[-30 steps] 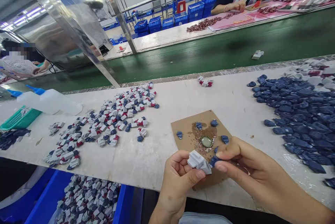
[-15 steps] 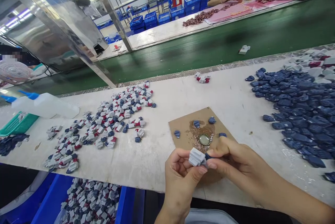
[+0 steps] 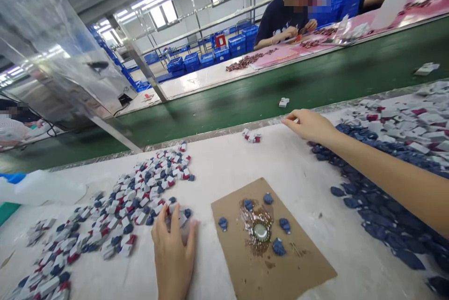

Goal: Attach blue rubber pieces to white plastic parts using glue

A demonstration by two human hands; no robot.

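Note:
My left hand is at the right edge of a pile of small assembled pieces in light grey, dark red and navy. Its fingers are spread around a grey and navy piece on the table. My right hand stretches to the table's far edge, its thumb and forefinger slightly apart with nothing clearly visible between them. Close by on the green belt lies a small white and red piece. On a brown cardboard sheet, several navy fist-shaped parts surround a bottle cap in spilled liquid.
Navy parts and grey-and-red parts are heaped on the right, under my right forearm. A small cluster of pieces lies near the belt. White bottles lie on the left. Across the belt, a person works at a table.
My hands have parted from the grey and navy piece held between them. The left went left to the pile, the right forward to the belt side. The view has tilted up.

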